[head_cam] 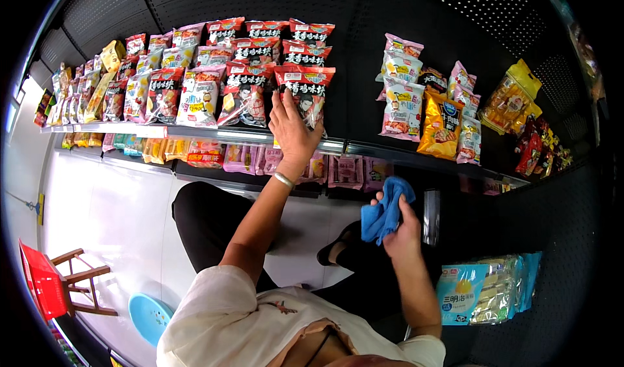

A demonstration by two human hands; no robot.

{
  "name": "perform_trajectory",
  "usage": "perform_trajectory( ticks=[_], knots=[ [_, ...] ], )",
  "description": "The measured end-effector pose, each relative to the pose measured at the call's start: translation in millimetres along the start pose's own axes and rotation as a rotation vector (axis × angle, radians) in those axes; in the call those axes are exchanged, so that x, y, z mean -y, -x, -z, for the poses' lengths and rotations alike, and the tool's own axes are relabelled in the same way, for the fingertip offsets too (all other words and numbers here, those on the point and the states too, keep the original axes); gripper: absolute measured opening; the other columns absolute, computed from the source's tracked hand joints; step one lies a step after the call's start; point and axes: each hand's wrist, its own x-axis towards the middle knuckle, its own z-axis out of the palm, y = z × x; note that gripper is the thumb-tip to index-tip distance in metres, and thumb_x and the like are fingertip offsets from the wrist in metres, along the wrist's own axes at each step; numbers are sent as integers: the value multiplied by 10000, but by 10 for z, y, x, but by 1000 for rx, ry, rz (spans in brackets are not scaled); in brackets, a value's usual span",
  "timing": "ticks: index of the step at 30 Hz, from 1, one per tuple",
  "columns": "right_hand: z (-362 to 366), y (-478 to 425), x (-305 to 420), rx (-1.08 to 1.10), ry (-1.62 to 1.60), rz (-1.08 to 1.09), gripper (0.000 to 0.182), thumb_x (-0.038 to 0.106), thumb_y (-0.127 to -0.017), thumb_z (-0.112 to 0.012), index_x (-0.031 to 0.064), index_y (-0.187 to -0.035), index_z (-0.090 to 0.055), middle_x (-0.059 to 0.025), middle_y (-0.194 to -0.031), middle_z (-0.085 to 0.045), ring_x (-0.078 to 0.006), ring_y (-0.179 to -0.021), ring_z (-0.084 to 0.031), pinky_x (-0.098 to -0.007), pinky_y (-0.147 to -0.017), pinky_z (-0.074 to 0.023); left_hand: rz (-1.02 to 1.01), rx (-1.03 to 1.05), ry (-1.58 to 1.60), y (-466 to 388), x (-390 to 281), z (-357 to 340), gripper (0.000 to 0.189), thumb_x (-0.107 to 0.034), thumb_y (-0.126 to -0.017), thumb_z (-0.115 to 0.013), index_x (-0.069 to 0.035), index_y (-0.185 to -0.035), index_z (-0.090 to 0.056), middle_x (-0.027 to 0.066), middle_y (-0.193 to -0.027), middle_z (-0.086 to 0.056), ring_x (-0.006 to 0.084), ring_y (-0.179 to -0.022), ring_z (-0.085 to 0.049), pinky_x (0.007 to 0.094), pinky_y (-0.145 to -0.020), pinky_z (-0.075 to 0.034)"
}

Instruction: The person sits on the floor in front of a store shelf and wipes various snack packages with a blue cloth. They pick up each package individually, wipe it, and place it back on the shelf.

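Note:
My left hand (295, 130) is at a red-and-black snack bag (311, 91) at the front right end of a packed row. Its fingers lie along the bag's left side and the thumb is at the lower right corner. Similar snack bags (246, 91) stand upright in ranks to its left. In my right hand (404, 230) is a crumpled blue cloth (385, 213), held below the shelf's front edge. Bare black shelf board (358, 108) lies between the packed row and a smaller group of pink-and-white bags (402, 106).
An orange snack bag (441, 125) and a yellow-topped package (512, 96) stand farther right. Packaged snacks (241, 158) fill a lower shelf. Light-blue packs (460, 294) lie at lower right. A wooden stool (87, 281), a red basket (44, 281) and a blue basin (148, 318) are at lower left.

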Motion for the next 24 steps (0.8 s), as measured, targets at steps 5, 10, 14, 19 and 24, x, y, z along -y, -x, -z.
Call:
perform_trajectory(
  ticks=[5,10,14,19,24],
  knots=[
    [-299,-572,389,259,140,131,427,342,-970,-635,44,-1266,-557,-90,-1134,-669,-205,-1040,-635,-379,-917,-520,-179,96,305,308,-657,432,1040,-191,-624,-856,-13,-1481,-295,287,-1483,-327,460,-1256,-421,516,-1045,-357],
    [-301,-823,189,265,352,350,441,137,-882,-737,29,-1270,-559,-44,-1141,-662,-132,-999,-639,-295,-904,-508,-258,407,433,725,-925,619,1072,-153,-591,-884,-17,-1486,-310,267,-1524,-304,439,-1313,-408,488,-1074,-361],
    [-157,-819,374,197,266,239,432,96,-860,-750,27,-1247,-571,-85,-1129,-678,-155,-984,-668,-311,-857,-550,92,630,910,611,-762,612,1025,-168,-677,-899,0,-1486,-292,236,-1499,-356,334,-1333,-445,421,-1090,-404],
    [-164,-799,319,277,431,180,518,111,-832,-782,30,-1285,-543,-69,-1168,-661,-142,-1015,-649,-303,-889,-533,614,1000,1653,624,-456,301,727,-200,-861,-791,41,-1405,-372,140,-1268,-596,187,-1091,-634,328,-942,-528],
    [-103,-909,237,214,367,141,474,218,-885,-743,41,-1279,-548,-66,-1177,-654,-140,-1047,-633,-306,-902,-519,841,908,1628,766,-433,193,312,-73,-910,-717,0,-1188,-594,77,-1087,-709,142,-939,-694,305,-809,-581]
  ],
)
